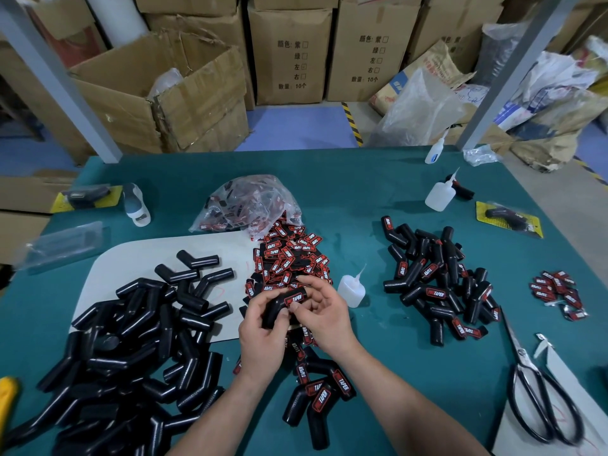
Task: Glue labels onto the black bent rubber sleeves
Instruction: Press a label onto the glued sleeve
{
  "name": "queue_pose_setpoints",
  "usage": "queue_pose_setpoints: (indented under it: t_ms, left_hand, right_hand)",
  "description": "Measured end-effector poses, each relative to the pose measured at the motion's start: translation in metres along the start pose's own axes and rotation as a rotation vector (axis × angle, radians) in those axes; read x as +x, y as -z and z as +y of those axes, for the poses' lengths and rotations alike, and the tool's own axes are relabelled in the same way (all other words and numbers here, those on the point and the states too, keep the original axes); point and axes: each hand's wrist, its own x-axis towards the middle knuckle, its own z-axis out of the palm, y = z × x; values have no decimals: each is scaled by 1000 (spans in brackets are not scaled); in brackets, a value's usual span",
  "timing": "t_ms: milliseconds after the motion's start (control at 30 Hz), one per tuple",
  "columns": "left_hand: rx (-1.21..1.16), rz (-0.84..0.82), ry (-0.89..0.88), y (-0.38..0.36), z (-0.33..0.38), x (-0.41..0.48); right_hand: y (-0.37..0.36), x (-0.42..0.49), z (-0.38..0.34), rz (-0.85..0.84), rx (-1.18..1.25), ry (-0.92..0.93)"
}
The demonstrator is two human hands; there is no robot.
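Observation:
Both my hands hold one black bent rubber sleeve [278, 307] over the table's middle. My left hand [261, 337] grips its lower leg. My right hand [324, 315] curls around its upper leg, where a red and black label [293, 297] lies. Loose labels [289, 255] are heaped just beyond my hands. A big pile of bare sleeves [131, 350] lies to the left. Labelled sleeves [437, 284] lie in a heap on the right, and a few more [320, 393] lie below my wrists. A small glue bottle [351, 288] stands just right of my right hand.
Scissors [539, 399] lie at the right front. More glue bottles [440, 194] stand at the back right. A plastic bag of labels [250, 202] sits behind the heap, a small label pile [557, 292] at far right. Cardboard boxes [289, 54] stand behind the green table [362, 199].

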Motion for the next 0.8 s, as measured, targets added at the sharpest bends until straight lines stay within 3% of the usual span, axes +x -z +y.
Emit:
queue_pose_setpoints:
  t_ms: [167,367,567,800]
  left_hand:
    - [8,-42,-38,3,-3,-1]
    - [40,-21,-6,0,0,0]
    - [-129,87,141,0,-2,7]
    - [-141,99,132,0,-4,10]
  right_hand:
    - [3,-2,-1,-15,-176,61]
    - [3,0,0,-8,-221,48]
    - [3,1,1,-76,-171,-5]
    - [6,-2,3,-77,-259,109]
